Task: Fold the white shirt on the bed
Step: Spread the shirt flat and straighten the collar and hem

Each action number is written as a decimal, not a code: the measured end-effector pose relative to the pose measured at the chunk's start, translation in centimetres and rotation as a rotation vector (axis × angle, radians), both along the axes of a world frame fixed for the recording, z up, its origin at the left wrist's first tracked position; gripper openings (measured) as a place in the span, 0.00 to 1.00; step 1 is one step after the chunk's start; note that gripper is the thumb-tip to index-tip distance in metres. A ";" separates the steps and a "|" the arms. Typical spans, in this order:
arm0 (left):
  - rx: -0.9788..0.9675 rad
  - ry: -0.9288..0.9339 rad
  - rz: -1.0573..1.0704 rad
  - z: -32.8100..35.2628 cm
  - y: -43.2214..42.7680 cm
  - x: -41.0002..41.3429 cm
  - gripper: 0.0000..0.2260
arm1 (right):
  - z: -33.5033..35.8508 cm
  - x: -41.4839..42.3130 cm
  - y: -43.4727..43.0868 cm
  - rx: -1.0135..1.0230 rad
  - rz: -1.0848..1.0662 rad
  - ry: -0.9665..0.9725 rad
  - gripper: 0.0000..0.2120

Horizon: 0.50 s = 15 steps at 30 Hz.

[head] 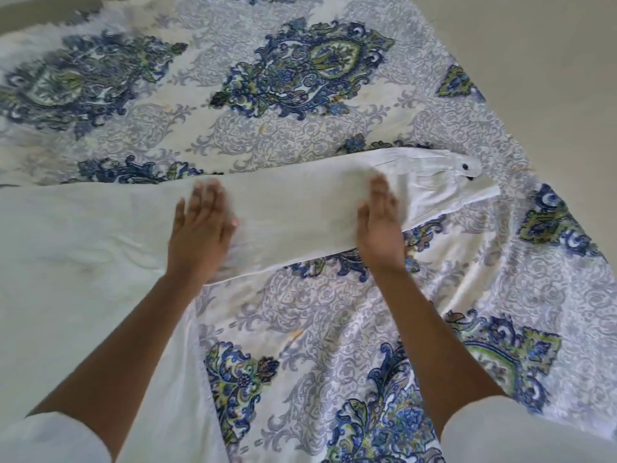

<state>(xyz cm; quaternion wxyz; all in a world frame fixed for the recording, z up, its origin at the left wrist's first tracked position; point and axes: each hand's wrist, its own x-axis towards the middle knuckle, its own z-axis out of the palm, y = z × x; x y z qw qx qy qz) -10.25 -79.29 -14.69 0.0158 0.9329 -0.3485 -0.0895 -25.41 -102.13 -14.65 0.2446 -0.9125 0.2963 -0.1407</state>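
White shirt [83,235] cloth looks thin, light and limp, so I judge it will crease and slide on the sheet rather than keep a shape. It wants flat palms to smooth it, and a pinch at a seam, hem or cuff to lift it. Its body spreads out on the outer side of the left hand and runs back toward the person, while one long sleeve [293,208] stretches across under both hands.

The left hand [200,228] lies palm down on the sleeve near the shoulder end, fingers straight and together, gripping nothing; it is slightly blurred. The right hand [380,222] lies the same way further along, fingers flat, nothing held. A plain stretch of sleeve sits between them.

Past the right hand the sleeve narrows to the cuff [444,165], where two dark buttons [465,167] show.

Under everything is the bed [300,95] with its blue-and-green patterned sheet, rumpled just beside the right wrist. Pale floor [551,45] lies well beyond the right hand.
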 end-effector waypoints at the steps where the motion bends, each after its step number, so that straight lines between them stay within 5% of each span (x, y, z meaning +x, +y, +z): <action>1: 0.013 0.001 -0.085 0.1 -0.4 -0.7 0.29 | 0.1 1.2 2.1 -0.013 0.117 -0.021 0.22; 3: 0.028 0.004 -0.278 -0.7 -1.3 -2.2 0.28 | -0.5 3.5 6.2 -0.073 0.410 0.011 0.22; 5: 0.028 0.020 -0.212 -1.1 -0.7 -2.0 0.28 | -1.4 5.0 6.3 -0.126 0.499 0.096 0.23; 10: 0.028 -0.084 0.111 -1.0 7.1 1.9 0.32 | -1.2 4.6 -0.1 -0.128 0.073 0.272 0.28; 12: -0.025 -0.079 0.127 0.0 7.9 1.4 0.31 | -0.2 5.7 3.1 -0.074 0.007 0.185 0.28; 15: -0.045 -0.026 -0.104 -0.8 6.1 -1.6 0.27 | -0.6 7.7 13.3 -0.069 0.384 0.106 0.24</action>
